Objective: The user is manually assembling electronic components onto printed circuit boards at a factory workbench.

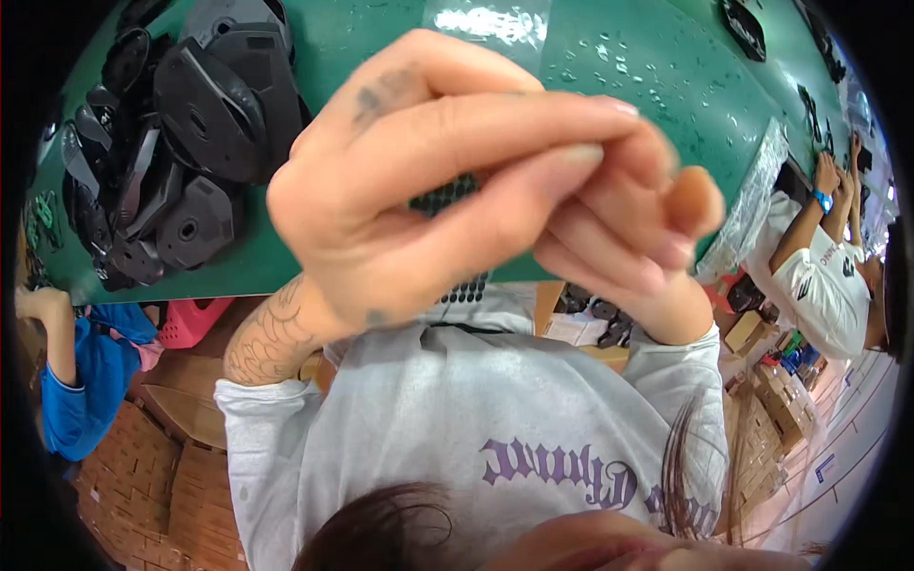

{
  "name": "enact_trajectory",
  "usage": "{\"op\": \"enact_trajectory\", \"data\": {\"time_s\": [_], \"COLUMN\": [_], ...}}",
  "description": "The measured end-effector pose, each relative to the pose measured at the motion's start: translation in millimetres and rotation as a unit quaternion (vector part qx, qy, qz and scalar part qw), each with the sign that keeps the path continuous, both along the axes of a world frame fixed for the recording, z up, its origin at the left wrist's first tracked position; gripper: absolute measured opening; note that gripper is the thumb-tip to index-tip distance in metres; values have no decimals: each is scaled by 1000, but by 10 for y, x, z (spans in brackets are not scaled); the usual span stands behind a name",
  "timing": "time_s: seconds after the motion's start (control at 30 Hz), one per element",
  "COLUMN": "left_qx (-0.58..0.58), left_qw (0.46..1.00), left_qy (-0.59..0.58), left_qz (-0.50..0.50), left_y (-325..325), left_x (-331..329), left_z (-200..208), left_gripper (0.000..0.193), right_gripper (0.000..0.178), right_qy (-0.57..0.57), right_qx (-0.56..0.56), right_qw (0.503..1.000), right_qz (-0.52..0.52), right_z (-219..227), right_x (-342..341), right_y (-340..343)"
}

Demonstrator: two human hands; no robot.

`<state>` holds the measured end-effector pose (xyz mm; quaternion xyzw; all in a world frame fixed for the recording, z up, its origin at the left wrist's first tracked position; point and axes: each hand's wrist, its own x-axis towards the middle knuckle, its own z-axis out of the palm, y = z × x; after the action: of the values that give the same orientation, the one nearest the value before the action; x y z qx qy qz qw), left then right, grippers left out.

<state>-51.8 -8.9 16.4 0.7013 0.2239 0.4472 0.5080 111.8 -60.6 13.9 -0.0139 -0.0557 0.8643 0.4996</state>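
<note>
Both my hands are raised close in front of me above the green table (362, 29), their fingertips meeting. My left hand (409, 181) has its index finger and thumb drawn together in a pinch. My right hand (624, 219) is curled against those fingertips, its fingers bent inward. Whatever lies between the fingers is hidden or too small to make out. Below and partly behind my left hand, rows of small dark round pieces (466, 289) show near the table's front edge.
A heap of black moulded plastic parts (205, 114) covers the table's left side. Small shiny bits (657, 71) are scattered at the right, near crinkled clear plastic (752, 205). Co-workers in blue (90, 381) and white (819, 276) flank me. A pink crate (195, 322) and cardboard boxes (129, 471) stand below.
</note>
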Motion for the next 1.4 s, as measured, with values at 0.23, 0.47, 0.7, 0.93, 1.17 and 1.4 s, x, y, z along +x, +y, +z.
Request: {"op": "enact_trajectory", "data": {"time_s": [0.23, 0.47, 0.7, 0.93, 1.17, 1.4], "left_qx": [-32, -52, -282, -313, -336, -374], "left_qw": [999, 983, 888, 852, 846, 833], "left_qy": [16, -168, -312, -331, -347, -362], "left_qz": [-29, -53, -185, -258, -224, -188], "left_y": [-406, -673, -1013, -1111, -1127, -1080], "left_x": [4, 462, 655, 693, 744, 718], "left_z": [381, 320, 508, 559, 537, 531], "left_gripper": [27, 34, 36, 33, 19, 15], "right_gripper": [25, 24, 23, 23, 23, 23], "right_qy": [62, -116, -143, -108, -22, 75], "right_qx": [-24, 22, 92, 141, 137, 88], "right_qw": [992, 943, 906, 877, 854, 824], "right_qz": [-105, -310, -387, -447, -502, -555], "right_z": [355, 398, 748, 894, 798, 609], "right_x": [-145, -230, -86, -91, -248, -533], "right_y": [-547, -802, -964, -944, -828, -688]}}
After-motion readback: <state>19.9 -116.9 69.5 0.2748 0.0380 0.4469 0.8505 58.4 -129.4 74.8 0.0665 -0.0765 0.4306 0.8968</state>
